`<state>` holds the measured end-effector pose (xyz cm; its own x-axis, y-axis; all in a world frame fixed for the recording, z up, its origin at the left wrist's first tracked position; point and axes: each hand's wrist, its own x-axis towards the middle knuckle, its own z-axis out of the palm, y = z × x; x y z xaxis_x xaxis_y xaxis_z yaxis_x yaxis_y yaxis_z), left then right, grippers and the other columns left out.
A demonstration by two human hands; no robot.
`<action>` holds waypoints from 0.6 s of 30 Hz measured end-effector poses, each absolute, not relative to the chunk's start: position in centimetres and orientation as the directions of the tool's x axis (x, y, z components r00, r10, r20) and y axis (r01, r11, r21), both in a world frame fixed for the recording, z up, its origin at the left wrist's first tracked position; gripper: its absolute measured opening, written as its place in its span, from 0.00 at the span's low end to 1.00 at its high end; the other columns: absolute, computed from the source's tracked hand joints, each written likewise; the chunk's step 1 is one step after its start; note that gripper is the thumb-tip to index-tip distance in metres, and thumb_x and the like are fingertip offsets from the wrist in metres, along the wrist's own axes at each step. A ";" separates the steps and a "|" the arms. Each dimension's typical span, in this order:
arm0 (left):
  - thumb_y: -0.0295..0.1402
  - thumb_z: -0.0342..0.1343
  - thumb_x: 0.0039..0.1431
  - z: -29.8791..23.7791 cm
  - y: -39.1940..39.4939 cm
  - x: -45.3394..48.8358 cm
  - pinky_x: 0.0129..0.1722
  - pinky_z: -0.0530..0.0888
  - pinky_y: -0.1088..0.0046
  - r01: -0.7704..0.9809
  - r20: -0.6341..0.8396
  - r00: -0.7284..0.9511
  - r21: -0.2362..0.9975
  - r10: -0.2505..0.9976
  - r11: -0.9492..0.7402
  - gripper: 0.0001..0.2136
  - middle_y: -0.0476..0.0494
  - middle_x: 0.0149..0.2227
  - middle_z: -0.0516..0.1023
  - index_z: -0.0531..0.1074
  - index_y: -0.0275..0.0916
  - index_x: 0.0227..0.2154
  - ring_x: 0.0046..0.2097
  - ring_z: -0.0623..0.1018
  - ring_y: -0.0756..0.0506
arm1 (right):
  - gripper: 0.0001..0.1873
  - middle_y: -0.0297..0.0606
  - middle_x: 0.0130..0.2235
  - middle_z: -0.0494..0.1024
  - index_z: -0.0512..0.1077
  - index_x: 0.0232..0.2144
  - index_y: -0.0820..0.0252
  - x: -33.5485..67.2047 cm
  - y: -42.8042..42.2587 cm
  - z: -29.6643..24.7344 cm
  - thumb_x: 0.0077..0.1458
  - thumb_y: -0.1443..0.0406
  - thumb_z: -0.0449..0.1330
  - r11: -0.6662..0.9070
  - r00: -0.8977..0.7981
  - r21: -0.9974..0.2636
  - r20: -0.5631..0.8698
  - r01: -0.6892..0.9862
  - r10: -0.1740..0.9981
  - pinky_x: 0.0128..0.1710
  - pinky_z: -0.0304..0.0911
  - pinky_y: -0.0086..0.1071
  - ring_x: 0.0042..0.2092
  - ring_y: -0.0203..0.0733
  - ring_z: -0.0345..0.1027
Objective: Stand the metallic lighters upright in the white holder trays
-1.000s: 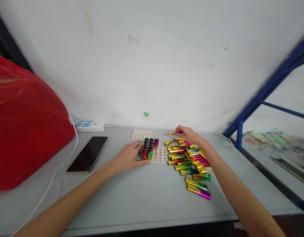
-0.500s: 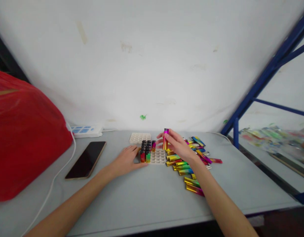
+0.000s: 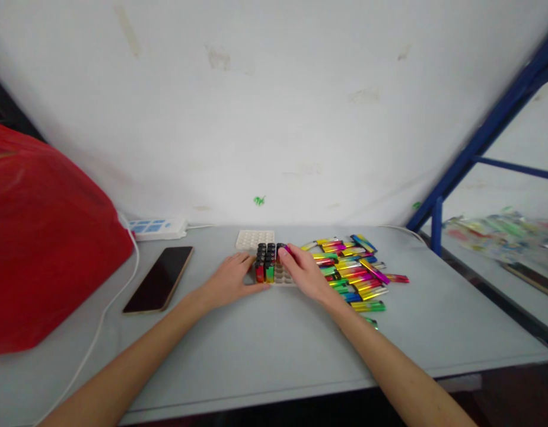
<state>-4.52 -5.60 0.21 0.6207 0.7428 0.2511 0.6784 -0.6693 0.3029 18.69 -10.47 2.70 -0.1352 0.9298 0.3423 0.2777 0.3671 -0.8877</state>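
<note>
A small white tray with round holes [image 3: 284,276] lies on the grey table [image 3: 265,344], and several colourful lighters [image 3: 265,261] stand upright in its left part. My left hand [image 3: 232,279] lies against the tray's left side, fingers curled along it. My right hand [image 3: 303,273] is over the tray, its fingers pinched on a pink lighter [image 3: 285,249] that it holds upright at the tray's far side. A pile of several shiny multicoloured lighters [image 3: 351,270] lies flat to the right of that hand.
A second white holed tray [image 3: 255,239] sits behind the first. A dark phone [image 3: 159,278] lies to the left, beside a white cable [image 3: 105,314] and a power strip [image 3: 157,228]. A red bag [image 3: 42,237] fills the left. A blue metal frame [image 3: 474,154] stands at right.
My right hand took a pink lighter from the pile's far edge, lifted it upright and brought it left and down to the tray. My left hand stayed at the tray.
</note>
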 end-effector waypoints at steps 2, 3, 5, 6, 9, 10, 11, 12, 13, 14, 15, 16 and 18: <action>0.59 0.63 0.62 0.2 -5.6 -4.5 0.53 0.77 0.55 0.675 0.251 0.626 0.299 0.738 -0.674 0.25 0.36 0.49 0.81 0.76 0.40 0.44 0.52 0.80 0.32 | 0.28 0.29 0.26 0.64 0.65 0.27 0.56 18.5 -10.8 2.8 0.69 0.42 0.53 0.407 -0.129 -0.846 0.387 0.345 0.913 0.31 0.51 0.32 0.30 0.37 0.56; 0.59 0.63 0.62 0.3 -5.6 -4.5 0.52 0.77 0.55 0.674 0.248 0.629 0.298 0.737 -0.676 0.25 0.36 0.49 0.81 0.76 0.40 0.44 0.52 0.80 0.31 | 0.28 0.29 0.25 0.64 0.65 0.27 0.56 18.5 -10.9 2.9 0.69 0.42 0.53 0.412 -0.126 -0.835 0.395 0.364 0.910 0.31 0.50 0.32 0.30 0.37 0.55; 0.58 0.63 0.62 0.4 -5.7 -4.5 0.53 0.77 0.55 0.676 0.237 0.633 0.295 0.737 -0.675 0.24 0.36 0.50 0.81 0.76 0.40 0.44 0.53 0.80 0.31 | 0.28 0.28 0.23 0.62 0.64 0.25 0.56 18.4 -11.2 3.0 0.67 0.42 0.55 0.407 -0.111 -0.828 0.396 0.387 0.911 0.30 0.48 0.32 0.28 0.36 0.54; 0.58 0.63 0.63 0.4 -5.7 -4.5 0.53 0.77 0.55 0.677 0.232 0.633 0.296 0.738 -0.674 0.24 0.35 0.50 0.81 0.76 0.40 0.44 0.53 0.80 0.31 | 0.28 0.28 0.23 0.62 0.64 0.24 0.55 18.4 -11.2 3.1 0.67 0.43 0.56 0.399 -0.101 -0.828 0.393 0.394 0.914 0.29 0.47 0.32 0.28 0.36 0.53; 0.57 0.64 0.62 0.6 -5.8 -4.5 0.54 0.76 0.54 0.677 0.225 0.627 0.314 0.745 -0.665 0.24 0.35 0.50 0.81 0.76 0.40 0.45 0.53 0.80 0.31 | 0.28 0.28 0.21 0.59 0.62 0.21 0.55 18.5 -11.2 3.0 0.65 0.44 0.56 0.370 -0.060 -0.833 0.381 0.411 0.923 0.28 0.46 0.33 0.27 0.36 0.52; 0.57 0.64 0.62 0.7 -5.8 -4.5 0.54 0.76 0.54 0.675 0.227 0.625 0.323 0.747 -0.663 0.24 0.35 0.50 0.81 0.76 0.40 0.45 0.53 0.80 0.31 | 0.28 0.28 0.21 0.59 0.61 0.21 0.55 18.5 -11.2 2.9 0.65 0.45 0.56 0.363 -0.048 -0.833 0.378 0.417 0.924 0.28 0.45 0.33 0.27 0.35 0.51; 0.57 0.64 0.62 0.7 -5.9 -4.5 0.54 0.76 0.55 0.673 0.229 0.623 0.332 0.748 -0.661 0.24 0.35 0.50 0.81 0.76 0.41 0.45 0.53 0.80 0.31 | 0.27 0.28 0.21 0.58 0.60 0.20 0.55 18.5 -11.1 2.8 0.64 0.46 0.56 0.358 -0.039 -0.832 0.378 0.423 0.925 0.28 0.45 0.33 0.26 0.35 0.51; 0.58 0.63 0.62 0.7 -5.9 -4.5 0.54 0.76 0.55 0.670 0.232 0.621 0.338 0.749 -0.661 0.24 0.35 0.50 0.81 0.76 0.41 0.45 0.53 0.80 0.31 | 0.26 0.28 0.21 0.58 0.59 0.19 0.55 18.5 -11.1 2.7 0.64 0.48 0.56 0.356 -0.033 -0.831 0.379 0.428 0.925 0.28 0.45 0.33 0.26 0.35 0.50; 0.58 0.63 0.62 0.8 -5.9 -4.4 0.54 0.76 0.55 0.669 0.235 0.620 0.341 0.749 -0.661 0.24 0.36 0.50 0.81 0.76 0.41 0.45 0.53 0.80 0.32 | 0.26 0.28 0.21 0.57 0.59 0.19 0.55 18.5 -11.0 2.7 0.63 0.48 0.56 0.356 -0.034 -0.829 0.380 0.431 0.924 0.28 0.45 0.33 0.26 0.35 0.50; 0.58 0.63 0.62 0.8 -5.9 -4.4 0.54 0.76 0.55 0.669 0.234 0.620 0.339 0.748 -0.661 0.24 0.36 0.50 0.81 0.76 0.41 0.45 0.53 0.80 0.32 | 0.25 0.28 0.21 0.57 0.59 0.19 0.55 18.4 -11.0 2.7 0.62 0.49 0.55 0.357 -0.037 -0.829 0.379 0.431 0.924 0.28 0.45 0.33 0.26 0.35 0.50; 0.58 0.63 0.62 0.8 -5.9 -4.4 0.54 0.76 0.56 0.671 0.231 0.622 0.335 0.748 -0.662 0.24 0.36 0.50 0.81 0.76 0.41 0.45 0.53 0.80 0.32 | 0.24 0.28 0.21 0.57 0.59 0.19 0.55 18.4 -11.1 2.7 0.61 0.50 0.55 0.357 -0.043 -0.830 0.376 0.429 0.926 0.28 0.45 0.33 0.26 0.35 0.51; 0.58 0.63 0.62 0.8 -5.9 -4.4 0.54 0.76 0.56 0.673 0.224 0.625 0.330 0.748 -0.662 0.24 0.36 0.50 0.81 0.76 0.41 0.46 0.53 0.80 0.32 | 0.23 0.28 0.21 0.57 0.59 0.19 0.54 18.4 -11.1 2.7 0.61 0.51 0.55 0.354 -0.048 -0.832 0.370 0.427 0.928 0.28 0.45 0.33 0.26 0.36 0.51; 0.58 0.64 0.62 0.9 -5.9 -4.4 0.54 0.76 0.57 0.682 0.209 0.626 0.321 0.751 -0.658 0.25 0.36 0.50 0.81 0.76 0.40 0.45 0.53 0.80 0.32 | 0.21 0.28 0.21 0.57 0.59 0.19 0.54 18.3 -11.2 2.8 0.60 0.52 0.55 0.343 -0.050 -0.839 0.356 0.423 0.933 0.28 0.45 0.33 0.26 0.36 0.52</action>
<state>-4.36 -5.90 0.89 0.6260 0.7512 0.2093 0.6816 -0.6575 0.3211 18.34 -11.23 2.81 -0.0505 0.9333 0.3556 0.4232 0.3425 -0.8388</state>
